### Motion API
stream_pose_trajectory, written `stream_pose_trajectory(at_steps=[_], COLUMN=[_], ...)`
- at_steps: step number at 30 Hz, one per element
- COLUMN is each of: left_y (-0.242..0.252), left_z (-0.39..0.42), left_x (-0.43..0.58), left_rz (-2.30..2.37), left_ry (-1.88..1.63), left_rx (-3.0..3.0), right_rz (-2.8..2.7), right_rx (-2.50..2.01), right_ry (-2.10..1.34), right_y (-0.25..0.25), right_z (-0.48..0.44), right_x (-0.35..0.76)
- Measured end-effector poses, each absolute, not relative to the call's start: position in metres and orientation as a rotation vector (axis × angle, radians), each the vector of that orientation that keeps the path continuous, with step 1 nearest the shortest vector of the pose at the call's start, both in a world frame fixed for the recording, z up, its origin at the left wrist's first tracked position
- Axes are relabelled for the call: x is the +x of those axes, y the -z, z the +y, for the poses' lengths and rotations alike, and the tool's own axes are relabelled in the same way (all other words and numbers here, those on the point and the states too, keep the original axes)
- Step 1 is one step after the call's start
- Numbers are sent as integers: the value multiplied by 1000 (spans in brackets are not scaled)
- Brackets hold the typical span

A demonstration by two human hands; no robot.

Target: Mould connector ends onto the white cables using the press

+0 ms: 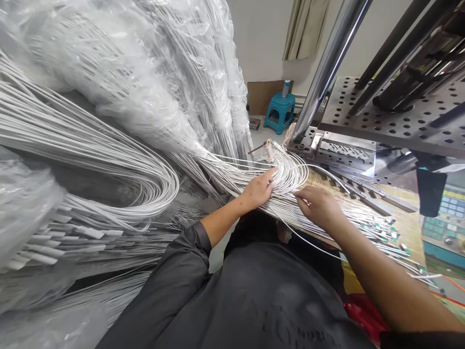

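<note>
A thick bundle of thin white cables [290,172] bends in a loop over the front of the workbench. My left hand [258,189] lies on the near left side of this loop, its fingers curled round some of the strands. On the loop's right side, my right hand [319,206] has its fingertips drawn together at a white cable; the exact pinch point is too small to see clearly. From the loop, straight cable ends [381,232] with small green and metal tips fan out to the right beneath my right forearm. One single cable [308,245] sags below the bench edge.
Large hanging bundles of cable in clear plastic [138,82] fill the left side. A press with steel columns [330,68] and a perforated plate [392,121] stands right. Metal bars [366,196] lie on the bench [410,223]. A blue stool [279,109] stands behind.
</note>
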State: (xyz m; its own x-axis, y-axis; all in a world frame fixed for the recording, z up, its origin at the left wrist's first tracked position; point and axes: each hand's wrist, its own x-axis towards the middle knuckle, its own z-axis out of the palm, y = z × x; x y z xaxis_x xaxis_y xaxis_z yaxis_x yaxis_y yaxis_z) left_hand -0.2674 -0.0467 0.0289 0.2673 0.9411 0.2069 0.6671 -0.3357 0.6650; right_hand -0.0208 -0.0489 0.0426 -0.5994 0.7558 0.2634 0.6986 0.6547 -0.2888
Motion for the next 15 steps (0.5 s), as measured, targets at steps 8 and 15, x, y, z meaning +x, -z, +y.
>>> stream_pose_trajectory(at_steps=[8,15], left_y=[-20,-12], left_z=[-47,-52], left_x=[-265,-261], left_rz=[1346,1323], left_ry=[-716,-706], left_rx=[2232,2364], right_rz=[-2515,-2440], right_rx=[-1424,-1076], right_ry=[-248,-360], right_y=[-20,-7], right_z=[-35,-25], right_x=[-56,-55])
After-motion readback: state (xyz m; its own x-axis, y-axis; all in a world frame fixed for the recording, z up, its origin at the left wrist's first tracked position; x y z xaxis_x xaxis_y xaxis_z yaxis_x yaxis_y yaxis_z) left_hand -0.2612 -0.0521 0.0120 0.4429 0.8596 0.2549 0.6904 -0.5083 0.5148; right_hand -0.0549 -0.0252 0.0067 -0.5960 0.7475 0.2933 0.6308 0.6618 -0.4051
